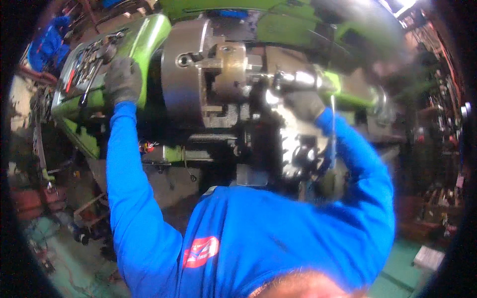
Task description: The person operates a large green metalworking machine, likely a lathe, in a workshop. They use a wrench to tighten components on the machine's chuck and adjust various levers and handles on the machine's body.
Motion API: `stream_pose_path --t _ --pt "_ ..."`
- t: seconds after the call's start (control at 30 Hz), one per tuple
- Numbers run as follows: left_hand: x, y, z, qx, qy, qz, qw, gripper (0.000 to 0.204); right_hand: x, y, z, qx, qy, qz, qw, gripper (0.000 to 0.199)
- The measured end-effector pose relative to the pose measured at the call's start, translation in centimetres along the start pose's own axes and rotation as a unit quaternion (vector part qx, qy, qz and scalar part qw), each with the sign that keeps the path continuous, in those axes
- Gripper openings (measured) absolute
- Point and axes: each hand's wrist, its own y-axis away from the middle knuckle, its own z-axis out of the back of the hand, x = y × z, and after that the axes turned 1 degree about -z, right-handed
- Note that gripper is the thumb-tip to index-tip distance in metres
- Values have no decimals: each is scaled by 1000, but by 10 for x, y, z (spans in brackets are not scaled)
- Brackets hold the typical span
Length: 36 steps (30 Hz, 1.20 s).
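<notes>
Person in a blue long-sleeved top leans over a green lathe [154, 35], seen from above the head. Both hands gloved in grey.

Left hand [121, 79], upper left of frame: fingers curled down, pressed against the green headstock cover just right of the control panel [82, 64]. Black levers on the panel sit just beside the knuckles; can't tell whether the fingers grip one or just rest on the casting edge.

Right hand [304, 103], centre right: closed around something at the top of the tool post [298, 149], close under a shiny metal bar [298, 78] that runs right from the chuck. Motion blur here, so can't tell what exactly it clamps.

Chuck [198, 74], upper centre: big grey steel disc with stepped jaws facing right, between the two hands. The bar starts at the jaw faces.

Tool post and carriage: dark, blurred mass below the bar, centre of frame, just above the person's chest.

Green bed and cover carry on to the upper right, blurred.

Left edge: cluttered floor [64, 258], greenish, with scrap and dark parts. A blue object [47, 42] sits far upper left behind the panel. Right edge: rack [442, 99] of dark tools and fittings, too blurred for detail.
</notes>
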Motion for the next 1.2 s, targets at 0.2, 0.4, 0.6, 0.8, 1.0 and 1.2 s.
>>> stream_pose_path --t 0.2,0.4,0.6,0.8,1.0,1.2 --pt "-8 -11 66 -146 213 8 966 18 -102 1 47 -201 90 -153 963 21" --pt "-103 45 249 -98 622 89 772 15 -172 5 -2 -186 102 -357 910 29" --pt "-246 95 289 201 748 -4 633 35 -190 -3 -32 -243 82 -358 898 37" --pt "-364 74 233 330 710 37 621 52 -190 -1 -30 -272 84 -335 898 39" --pt "-410 45 223 406 650 114 632 49 -187 1 -28 -308 89 -322 891 39" --pt "-440 67 189 396 692 154 584 42 -191 1 -28 -317 75 -315 892 38"
